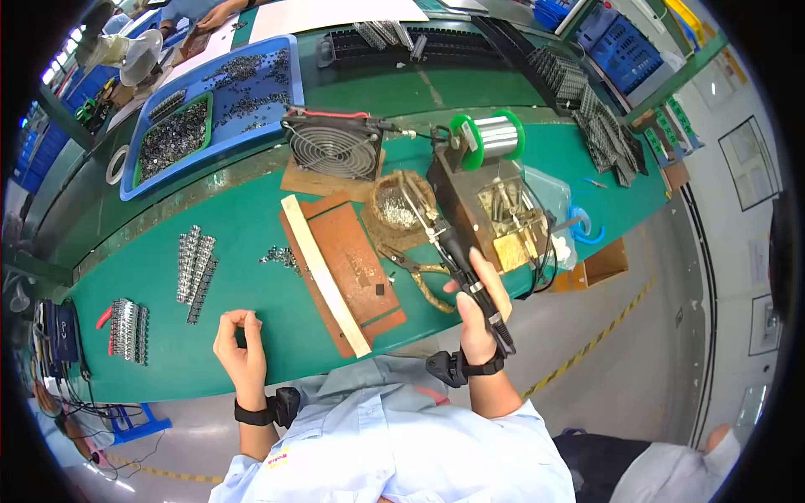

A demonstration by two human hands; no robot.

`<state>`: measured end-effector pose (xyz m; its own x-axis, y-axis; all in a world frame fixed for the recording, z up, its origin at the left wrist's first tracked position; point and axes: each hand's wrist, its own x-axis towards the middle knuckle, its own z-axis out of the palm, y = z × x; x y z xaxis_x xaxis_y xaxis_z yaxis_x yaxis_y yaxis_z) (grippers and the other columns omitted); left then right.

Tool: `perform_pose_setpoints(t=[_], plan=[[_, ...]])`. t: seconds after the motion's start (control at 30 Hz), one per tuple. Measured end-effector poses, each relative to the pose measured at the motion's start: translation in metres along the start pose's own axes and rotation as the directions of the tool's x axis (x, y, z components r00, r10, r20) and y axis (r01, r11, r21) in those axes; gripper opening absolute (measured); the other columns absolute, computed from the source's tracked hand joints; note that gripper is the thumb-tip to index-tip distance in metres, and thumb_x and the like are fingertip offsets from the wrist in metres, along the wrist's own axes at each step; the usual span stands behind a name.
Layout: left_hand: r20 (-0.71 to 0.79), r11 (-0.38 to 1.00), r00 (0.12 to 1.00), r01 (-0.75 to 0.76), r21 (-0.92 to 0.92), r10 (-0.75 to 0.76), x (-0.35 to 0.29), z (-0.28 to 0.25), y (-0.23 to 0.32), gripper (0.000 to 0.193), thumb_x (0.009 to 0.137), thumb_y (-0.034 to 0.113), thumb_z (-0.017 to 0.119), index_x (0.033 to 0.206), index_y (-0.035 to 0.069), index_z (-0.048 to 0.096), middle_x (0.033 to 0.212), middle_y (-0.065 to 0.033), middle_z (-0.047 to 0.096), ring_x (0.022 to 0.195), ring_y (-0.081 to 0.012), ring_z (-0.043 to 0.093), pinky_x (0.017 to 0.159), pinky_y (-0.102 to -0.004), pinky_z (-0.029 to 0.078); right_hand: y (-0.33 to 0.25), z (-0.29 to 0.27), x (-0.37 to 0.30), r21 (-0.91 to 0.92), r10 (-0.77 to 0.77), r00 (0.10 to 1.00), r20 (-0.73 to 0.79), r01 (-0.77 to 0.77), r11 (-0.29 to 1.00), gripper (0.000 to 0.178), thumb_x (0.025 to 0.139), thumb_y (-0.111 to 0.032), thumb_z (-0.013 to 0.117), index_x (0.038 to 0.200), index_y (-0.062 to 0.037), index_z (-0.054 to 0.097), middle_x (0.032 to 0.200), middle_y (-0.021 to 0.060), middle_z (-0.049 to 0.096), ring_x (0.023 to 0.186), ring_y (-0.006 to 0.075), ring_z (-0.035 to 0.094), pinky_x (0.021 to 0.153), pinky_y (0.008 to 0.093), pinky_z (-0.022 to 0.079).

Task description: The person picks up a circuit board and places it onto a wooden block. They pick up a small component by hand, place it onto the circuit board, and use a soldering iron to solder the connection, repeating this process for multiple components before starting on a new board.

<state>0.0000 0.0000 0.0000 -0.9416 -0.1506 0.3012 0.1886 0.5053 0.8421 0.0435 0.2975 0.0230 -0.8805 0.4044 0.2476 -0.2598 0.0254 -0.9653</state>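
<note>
My right hand (482,306) is closed around the black handle of a soldering iron (454,251). Its thin metal front end reaches over a round brown bowl (377,194) with silvery bits inside. Beside the iron, pliers (432,289) with worn yellowish handles lie on the bench. My left hand (241,345) rests near the bench's front edge, fingers curled in, and nothing shows in them. Ahead of it lie strips of small metal parts (195,268). Between my hands is a brown board (352,264) with a pale wooden bar (325,277) along it, and loose small parts (283,258) to its left.
Behind the board stands a black fan (334,149). A solder spool (496,136) with green flanges tops a metal box at right, near a yellow sponge (510,251). More strips (128,329) lie far left. A blue tray (295,80) of small parts stands at back left.
</note>
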Motion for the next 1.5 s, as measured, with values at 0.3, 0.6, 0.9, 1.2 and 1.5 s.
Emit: perform_pose_setpoints(t=[0.3, 0.6, 0.9, 1.2, 1.5], plan=[[0.142, 0.999, 0.989, -0.038, -0.011, 0.039, -0.010, 0.001, 0.005, 0.011, 0.086, 0.007, 0.051, 0.079, -0.001, 0.051, 0.068, -0.0033, 0.053, 0.062, -0.0078, 0.048, 0.057, -0.0200, 0.039, 0.021, 0.014, -0.034, -0.190, -0.184, 0.982, -0.033, 0.175, 0.966, 0.036, 0.073, -0.008, 0.061, 0.107, -0.0042, 0.050, 0.092, 0.0081, 0.050, 0.076, 0.0147, 0.049, 0.069, 0.0253, 0.040], [0.121, 0.988, 0.989, 0.100, -0.116, -0.086, -0.001, -0.011, -0.006, 0.009, 0.085, 0.008, 0.053, 0.079, 0.002, 0.053, 0.067, 0.0003, 0.054, 0.060, -0.0054, 0.048, 0.055, -0.0183, 0.038, 0.038, 0.032, -0.034, -0.120, -0.293, 0.953, -0.083, 0.282, 0.952, 0.030, 0.068, -0.002, 0.067, 0.090, -0.0069, 0.048, 0.084, 0.0063, 0.044, 0.071, 0.0154, 0.043, 0.066, 0.0272, 0.037], [0.092, 0.987, 0.996, 0.031, -0.157, -0.016, 0.000, -0.002, -0.001, 0.006, 0.079, 0.008, 0.060, 0.079, 0.001, 0.058, 0.069, -0.0059, 0.059, 0.062, -0.0097, 0.055, 0.056, -0.0241, 0.045, 0.046, 0.020, -0.037, -0.263, -0.339, 0.941, 0.026, 0.333, 0.906, 0.037, 0.082, -0.021, 0.054, 0.112, -0.0006, 0.047, 0.105, 0.0159, 0.047, 0.077, 0.0209, 0.050, 0.073, 0.0309, 0.042], [-0.145, 0.997, 0.987, -0.071, 0.032, 0.075, -0.012, -0.011, -0.003, 0.007, 0.079, 0.009, 0.059, 0.077, 0.003, 0.057, 0.066, -0.0062, 0.056, 0.060, -0.0158, 0.056, 0.056, -0.0265, 0.045, 0.021, 0.012, -0.035, -0.348, -0.394, 0.883, 0.253, 0.464, 0.815, 0.027, 0.084, -0.013, 0.057, 0.109, -0.0024, 0.052, 0.101, 0.0153, 0.050, 0.083, 0.0261, 0.051, 0.073, 0.0345, 0.042], [-0.239, 0.989, 0.968, -0.044, 0.138, 0.077, -0.009, -0.013, 0.001, 0.009, 0.079, 0.011, 0.057, 0.075, 0.005, 0.052, 0.061, -0.0059, 0.052, 0.057, -0.0194, 0.052, 0.057, -0.0325, 0.043, 0.022, 0.012, -0.022, -0.353, -0.482, 0.837, 0.259, 0.547, 0.759, 0.029, 0.082, -0.012, 0.059, 0.107, -0.0005, 0.053, 0.099, 0.0142, 0.051, 0.079, 0.0254, 0.054, 0.066, 0.0305, 0.043]])
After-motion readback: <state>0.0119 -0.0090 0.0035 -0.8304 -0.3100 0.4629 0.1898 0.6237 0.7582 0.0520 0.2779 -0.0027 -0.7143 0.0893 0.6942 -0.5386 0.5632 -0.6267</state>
